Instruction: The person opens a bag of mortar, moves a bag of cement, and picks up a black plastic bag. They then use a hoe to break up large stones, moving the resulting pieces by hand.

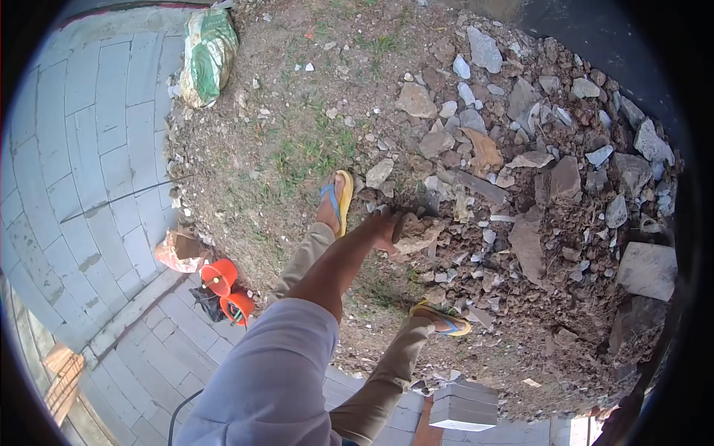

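Observation:
My left hand reaches down from a light lavender sleeve to the edge of the rubble. Its fingers curl against a rough brown, soil-covered stone, with the thumb on the near side. Loose soil and smaller broken stones lie around that stone. My right hand does not show. My feet, in yellow sandals with blue straps, stand on either side of the reaching arm: one sandal on the grass, the other sandal by the rubble.
A rubble heap with angular stones spreads right, including a large pale slab. Leftward lie grey paving, orange buckets, a torn sack and a green-white sack. A grey block stands at the bottom.

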Action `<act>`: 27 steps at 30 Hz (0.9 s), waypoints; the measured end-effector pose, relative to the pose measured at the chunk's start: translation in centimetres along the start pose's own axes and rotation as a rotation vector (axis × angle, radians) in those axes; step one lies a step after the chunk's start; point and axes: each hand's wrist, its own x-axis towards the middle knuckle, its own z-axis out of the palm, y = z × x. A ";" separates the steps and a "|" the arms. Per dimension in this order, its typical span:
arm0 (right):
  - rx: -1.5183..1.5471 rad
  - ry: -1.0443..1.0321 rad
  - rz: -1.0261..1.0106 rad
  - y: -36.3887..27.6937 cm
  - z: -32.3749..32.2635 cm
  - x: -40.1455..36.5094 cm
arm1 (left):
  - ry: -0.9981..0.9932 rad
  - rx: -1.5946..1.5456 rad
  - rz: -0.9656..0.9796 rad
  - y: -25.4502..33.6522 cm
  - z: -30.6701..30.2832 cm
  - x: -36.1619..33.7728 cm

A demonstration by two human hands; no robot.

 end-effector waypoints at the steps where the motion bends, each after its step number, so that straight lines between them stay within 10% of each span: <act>1: -0.008 -0.008 0.005 -0.1 0.6 -0.1 | 0.025 0.009 0.015 -0.2 0.5 0.2; 6: -0.145 0.208 -0.032 -1.0 3.7 -1.5 | 0.173 -0.066 0.199 -1.2 4.1 2.0; 14: -0.396 0.322 -0.197 -0.7 8.0 -2.7 | 0.172 0.059 -0.035 9.3 0.6 -3.8; 18: 0.110 0.245 -0.225 4.1 5.7 2.0 | 0.137 -0.207 -0.197 11.5 -3.7 -7.3; 27: -0.371 0.418 -0.479 6.2 9.6 8.4 | 0.519 -0.444 -0.200 -3.4 -15.8 -31.6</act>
